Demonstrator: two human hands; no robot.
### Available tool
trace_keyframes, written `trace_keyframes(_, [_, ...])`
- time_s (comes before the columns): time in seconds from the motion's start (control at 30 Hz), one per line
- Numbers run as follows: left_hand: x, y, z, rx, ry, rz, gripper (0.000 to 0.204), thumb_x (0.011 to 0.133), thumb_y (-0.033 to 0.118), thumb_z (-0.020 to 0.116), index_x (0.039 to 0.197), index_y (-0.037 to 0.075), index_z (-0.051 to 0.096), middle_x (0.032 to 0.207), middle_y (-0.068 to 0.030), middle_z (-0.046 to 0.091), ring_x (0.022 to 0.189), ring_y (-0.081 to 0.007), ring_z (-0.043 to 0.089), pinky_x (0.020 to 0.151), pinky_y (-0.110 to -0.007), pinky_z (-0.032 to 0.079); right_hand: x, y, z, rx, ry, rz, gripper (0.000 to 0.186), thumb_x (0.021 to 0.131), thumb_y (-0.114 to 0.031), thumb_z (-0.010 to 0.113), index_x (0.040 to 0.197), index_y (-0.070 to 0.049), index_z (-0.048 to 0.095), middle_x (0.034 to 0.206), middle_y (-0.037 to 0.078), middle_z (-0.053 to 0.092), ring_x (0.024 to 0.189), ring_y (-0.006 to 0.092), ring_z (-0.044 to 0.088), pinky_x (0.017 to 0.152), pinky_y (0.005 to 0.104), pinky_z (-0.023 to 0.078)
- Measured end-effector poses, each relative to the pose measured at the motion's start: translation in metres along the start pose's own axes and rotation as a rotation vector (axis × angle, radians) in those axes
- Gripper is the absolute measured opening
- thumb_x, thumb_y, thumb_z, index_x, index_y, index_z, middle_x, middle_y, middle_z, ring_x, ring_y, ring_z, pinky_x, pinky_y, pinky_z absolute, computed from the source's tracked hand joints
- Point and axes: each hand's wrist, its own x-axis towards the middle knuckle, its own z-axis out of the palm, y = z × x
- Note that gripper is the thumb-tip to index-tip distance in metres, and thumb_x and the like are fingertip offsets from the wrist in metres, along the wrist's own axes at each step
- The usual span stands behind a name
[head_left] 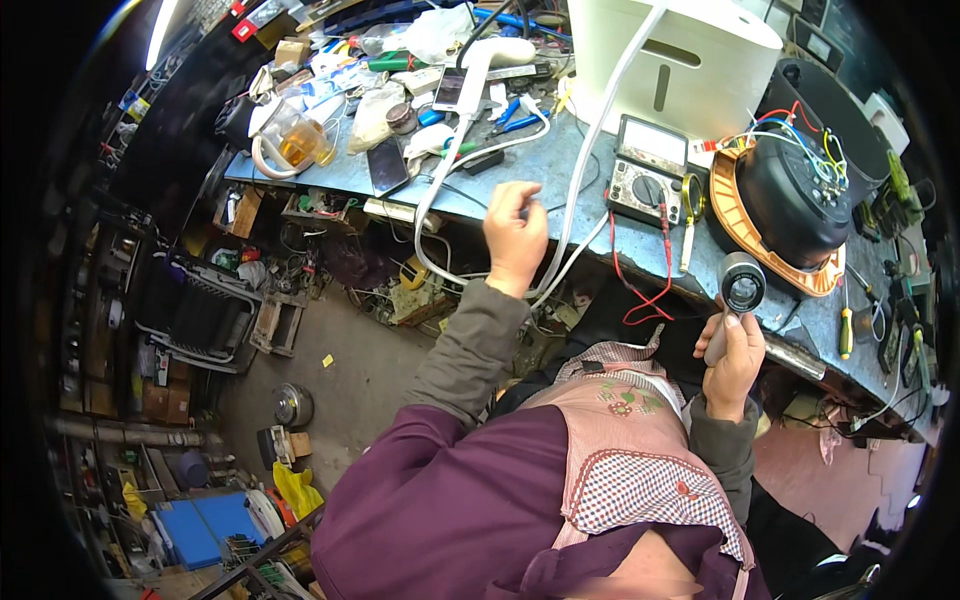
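Note:
My right hand [734,358] is at the bench's front edge, its fingers wrapped round the handle of a grey hand-held device [741,279]. The device has a round barrel with a dark ring and glassy end, somewhat like a small hair dryer. My left hand [515,238] is raised over the front edge, fingers curled in; whatever they may hold is hidden. White cables [573,200] run close by that hand. Between the hands, an analog multimeter [648,185] with its lid up lies on the bench, its red lead [668,255] hanging over the edge.
A black rounded appliance part [795,195] with an orange rim and loose wires sits at the right. Behind the multimeter stands a white housing [680,60]. A glass pitcher [300,145], phone [387,166] and clutter cover the left. A screwdriver [846,332] lies far right.

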Motion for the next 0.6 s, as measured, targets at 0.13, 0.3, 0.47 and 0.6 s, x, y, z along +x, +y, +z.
trace_keyframes(0.13, [0.025, -0.018, -0.042, 0.272, 0.119, 0.044, 0.022, 0.083, -0.004, 0.064, 0.102, 0.003, 0.073, 0.102, -0.0149, 0.07, 0.095, -0.0346, 0.068, 0.084, -0.041, 0.055, 0.015, -0.005, -0.002, -0.017, -0.055, -0.055, 0.025, 0.105, -0.022, 0.056, 0.116, -0.001, 0.066, 0.085, 0.006, 0.065, 0.066, 0.0125, 0.06, 0.059, 0.027, 0.051])
trace_keyframes(0.3, [0.079, -0.07, -0.078, 0.377, 0.15, -0.076, 0.026, 0.089, 0.005, 0.065, 0.111, -0.002, 0.076, 0.106, -0.0194, 0.074, 0.099, -0.0365, 0.071, 0.09, -0.045, 0.056, 0.062, -0.008, 0.009, -0.02, -0.108, -0.194, 0.022, 0.107, -0.018, 0.055, 0.117, -0.001, 0.064, 0.088, 0.007, 0.065, 0.067, 0.0128, 0.06, 0.058, 0.0263, 0.05])
trace_keyframes(0.47, [0.147, -0.096, -0.08, 0.391, -0.181, -0.281, 0.041, 0.096, 0.029, 0.069, 0.12, -0.003, 0.077, 0.11, -0.0225, 0.079, 0.094, -0.0316, 0.077, 0.088, -0.04, 0.058, 0.101, 0.017, 0.028, 0.068, -0.077, -0.233, 0.019, 0.108, -0.019, 0.059, 0.116, -0.003, 0.066, 0.091, 0.006, 0.067, 0.071, 0.0131, 0.062, 0.062, 0.0282, 0.053])
trace_keyframes(0.6, [0.155, -0.088, -0.059, 0.603, -0.264, -0.074, 0.046, 0.094, 0.038, 0.076, 0.118, -0.002, 0.076, 0.107, -0.0217, 0.076, 0.099, -0.0377, 0.073, 0.089, -0.046, 0.056, 0.104, 0.02, 0.034, 0.084, -0.059, -0.197, 0.019, 0.108, -0.019, 0.06, 0.115, -0.003, 0.067, 0.092, 0.005, 0.067, 0.074, 0.0129, 0.063, 0.065, 0.0286, 0.054])
